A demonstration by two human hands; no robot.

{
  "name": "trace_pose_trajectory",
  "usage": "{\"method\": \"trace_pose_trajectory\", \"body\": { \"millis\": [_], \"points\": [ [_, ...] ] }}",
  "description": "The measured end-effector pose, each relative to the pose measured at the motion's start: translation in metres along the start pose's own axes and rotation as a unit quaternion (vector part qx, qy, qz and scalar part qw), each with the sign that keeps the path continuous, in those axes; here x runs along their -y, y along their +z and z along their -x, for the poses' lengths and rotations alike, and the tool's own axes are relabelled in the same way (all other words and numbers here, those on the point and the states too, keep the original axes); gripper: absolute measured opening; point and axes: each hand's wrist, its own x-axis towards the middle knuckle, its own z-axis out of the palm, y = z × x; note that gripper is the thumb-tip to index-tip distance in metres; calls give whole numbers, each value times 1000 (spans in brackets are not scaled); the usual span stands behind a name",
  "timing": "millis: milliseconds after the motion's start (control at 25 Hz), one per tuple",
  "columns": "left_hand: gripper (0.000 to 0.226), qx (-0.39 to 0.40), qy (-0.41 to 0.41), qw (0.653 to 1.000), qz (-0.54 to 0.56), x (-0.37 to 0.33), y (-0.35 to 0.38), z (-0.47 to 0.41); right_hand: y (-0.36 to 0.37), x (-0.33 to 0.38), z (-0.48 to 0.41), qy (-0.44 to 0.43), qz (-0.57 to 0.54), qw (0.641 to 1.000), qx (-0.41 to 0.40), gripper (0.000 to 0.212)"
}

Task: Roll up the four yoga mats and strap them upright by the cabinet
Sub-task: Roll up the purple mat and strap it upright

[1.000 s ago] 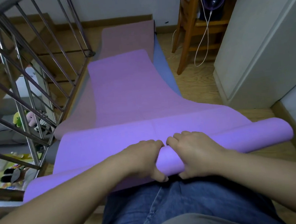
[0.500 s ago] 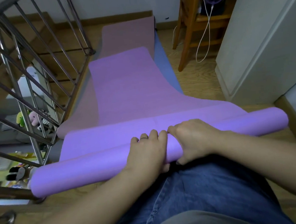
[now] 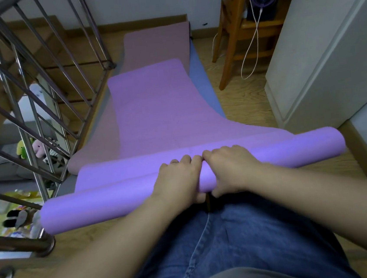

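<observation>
A purple yoga mat (image 3: 152,110) lies stretched away from me on the wooden floor, its near end wound into a thick roll (image 3: 99,204) across my knees. My left hand (image 3: 177,180) and my right hand (image 3: 231,170) sit side by side on the middle of that roll, fingers curled over its top and thumbs under it. Beneath the purple mat lie a dusty pink mat (image 3: 156,44) and a blue mat (image 3: 204,84), both flat. A pale cabinet (image 3: 327,55) stands at the right.
A metal stair railing (image 3: 26,92) runs along the left, with an open stairwell behind it. A wooden chair (image 3: 234,31) with a white cable and a dark round device stands at the back right. My knees in blue jeans (image 3: 234,246) fill the foreground.
The roll has grown thicker and moved away from me along the mat. Both hands have shifted forward with it, fingers now over its top.
</observation>
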Motion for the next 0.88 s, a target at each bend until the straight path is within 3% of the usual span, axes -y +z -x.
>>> {"method": "trace_pose_trajectory", "body": {
  "millis": [40, 120, 240, 320, 560, 720, 880],
  "points": [
    [67, 29, 5, 999, 38, 9, -4, -9, 9, 5, 4, -5, 33, 998, -53, 62],
    [66, 70, 11, 994, 79, 15, -10, -20, 14, 7, 6, -10, 58, 996, -67, 61],
    [75, -42, 5, 999, -21, 3, 7, -8, 2, -4, -8, -10, 8, 1000, -18, 56],
    [78, -51, -5, 997, -64, -3, 10, -5, 0, -6, -15, -11, 7, 1000, 15, 56],
    [64, -14, 11, 1000, -14, -2, -18, 9, -29, 3, 2, -14, -10, 996, 86, 60],
    [61, 57, 82, 993, 61, -16, -26, 64, -36, 25, 50, -51, -36, 976, 207, 55],
    [67, 149, 86, 980, 103, -15, -32, 53, -30, 17, 51, -47, -76, 973, 213, 68]
  ]
}}
